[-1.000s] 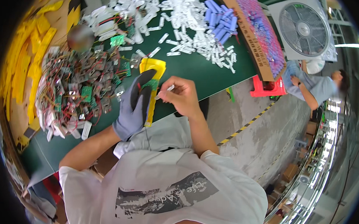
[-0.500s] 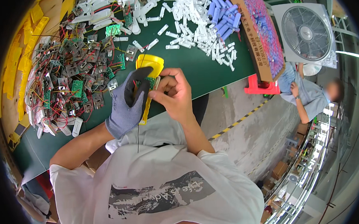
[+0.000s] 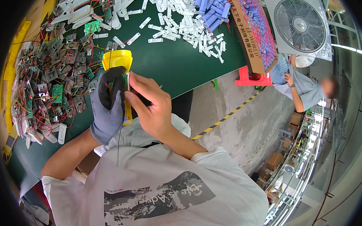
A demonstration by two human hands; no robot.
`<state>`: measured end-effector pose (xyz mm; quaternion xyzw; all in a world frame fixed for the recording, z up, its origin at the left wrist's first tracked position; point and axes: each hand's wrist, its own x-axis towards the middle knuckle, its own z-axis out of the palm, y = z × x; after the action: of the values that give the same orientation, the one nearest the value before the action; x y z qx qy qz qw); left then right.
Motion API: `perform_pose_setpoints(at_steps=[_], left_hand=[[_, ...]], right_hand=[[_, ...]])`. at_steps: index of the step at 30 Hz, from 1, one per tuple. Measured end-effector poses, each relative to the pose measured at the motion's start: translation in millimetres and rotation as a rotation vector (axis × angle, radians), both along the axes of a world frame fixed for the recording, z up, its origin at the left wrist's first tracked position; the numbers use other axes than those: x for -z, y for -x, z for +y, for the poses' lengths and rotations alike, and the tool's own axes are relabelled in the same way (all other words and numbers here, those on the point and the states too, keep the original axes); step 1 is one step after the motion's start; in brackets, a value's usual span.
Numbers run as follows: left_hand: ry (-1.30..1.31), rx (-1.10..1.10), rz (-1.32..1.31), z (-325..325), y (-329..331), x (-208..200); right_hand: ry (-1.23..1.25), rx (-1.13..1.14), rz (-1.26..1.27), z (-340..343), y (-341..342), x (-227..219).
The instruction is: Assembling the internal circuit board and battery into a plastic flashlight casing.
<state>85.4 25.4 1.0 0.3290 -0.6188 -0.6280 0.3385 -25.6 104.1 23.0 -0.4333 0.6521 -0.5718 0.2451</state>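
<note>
Your gloved left hand [image 3: 108, 102] is closed around the yellow shell [image 3: 118, 57], its wide end standing out beyond your fingers and its narrow end showing below, between your two hands. Your bare right hand [image 3: 152, 106] is nearly closed, thumb and forefinger brought to the shell's right edge on what looks like a pale strip [image 3: 128, 79], seen edge-on and half covered by your fingers.

What could go wrong: push the strip sideways while your glove's hold is slack, and the shell may roll in your left hand. Pinch too near the strip's end and it could slip out, down past your right hand. The board heap [image 3: 58, 74] lies close to your glove's left (wires every which way), so a wide swing that way might snag a lead. The white tabs [image 3: 173, 28] lie beyond your right hand, well apart.

Compared with half a second ago, your right fingers reach straighter and lie closer over the shell's edge, the green board inside is more hidden, and the shell sits a little further left of the nearest loose tabs.
</note>
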Motion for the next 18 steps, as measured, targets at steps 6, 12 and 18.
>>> perform_pose_setpoints(at_steps=[6, 12, 18], left_hand=[[0.120, -0.023, 0.090, 3.3, 7.5, -0.2], [0.077, -0.038, 0.098, 0.7, 4.5, -0.3], [0.089, -0.013, 0.072, 0.3, 5.1, 1.2]], right_hand=[[0.040, 0.054, -0.246, 1.7, -2.7, 13.4], [0.139, 0.044, -0.443, -5.3, -12.0, 15.9], [0.151, 0.043, -0.458, -4.5, -11.2, 14.1]])
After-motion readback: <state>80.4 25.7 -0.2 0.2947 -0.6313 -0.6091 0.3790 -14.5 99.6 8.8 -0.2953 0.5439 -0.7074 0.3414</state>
